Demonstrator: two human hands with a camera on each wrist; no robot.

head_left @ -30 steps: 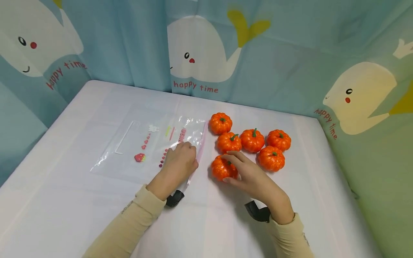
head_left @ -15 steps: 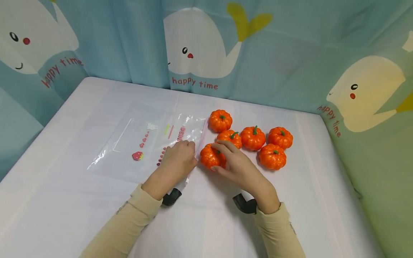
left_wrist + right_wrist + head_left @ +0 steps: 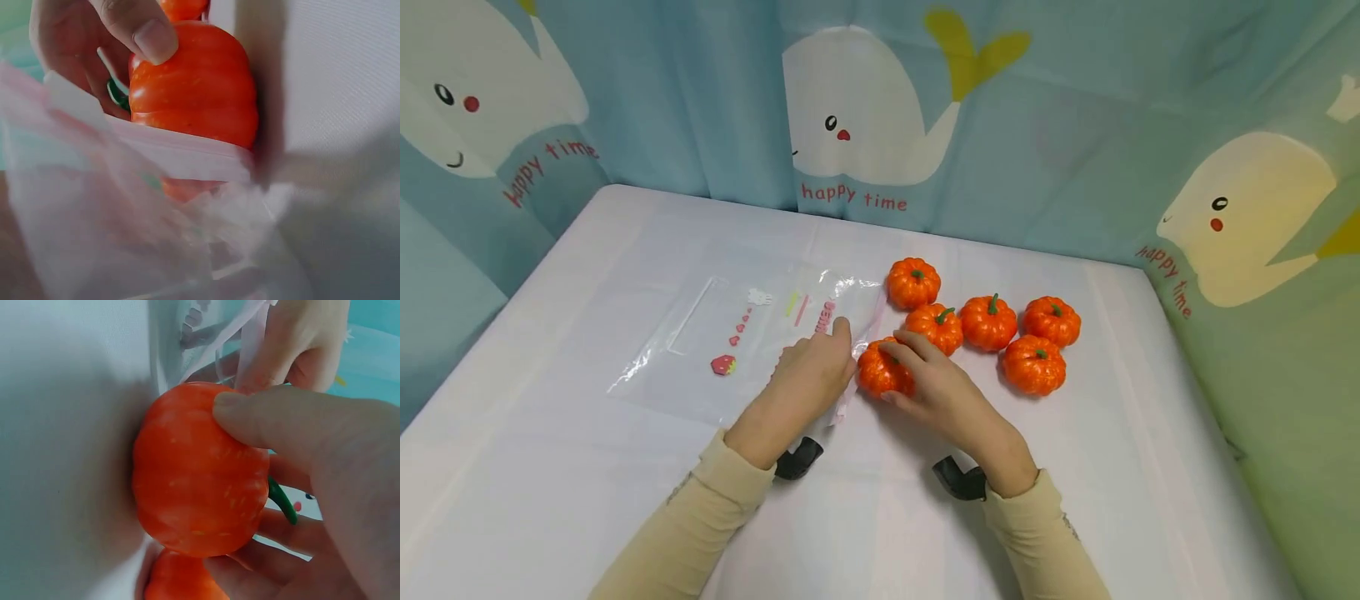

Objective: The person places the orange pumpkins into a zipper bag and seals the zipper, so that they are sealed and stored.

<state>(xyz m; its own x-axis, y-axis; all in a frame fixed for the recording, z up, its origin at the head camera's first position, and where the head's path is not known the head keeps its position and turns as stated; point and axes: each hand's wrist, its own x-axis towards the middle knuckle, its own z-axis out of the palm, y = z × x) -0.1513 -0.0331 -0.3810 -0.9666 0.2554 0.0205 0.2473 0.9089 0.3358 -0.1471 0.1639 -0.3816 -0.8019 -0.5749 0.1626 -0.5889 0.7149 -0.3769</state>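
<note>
I see the right hand (image 3: 942, 398) with thumb and fingers curled round a glossy orange ribbed pumpkin (image 3: 880, 377) with a green stem, right at the pink-edged mouth of a clear printed plastic bag (image 3: 688, 379). I see the left hand (image 3: 808, 373) pinching that pink edge, with five similar orange pumpkins (image 3: 988, 325) beyond on the white-covered table (image 3: 865, 525).

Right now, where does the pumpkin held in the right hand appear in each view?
Head: the held pumpkin, just below center, between the bag and the right hand.
Left wrist: top middle, under the right hand's thumb.
Right wrist: center, with another pumpkin below it.
Shared landmark: the bag's pale pink edge strip, beside it.
</note>
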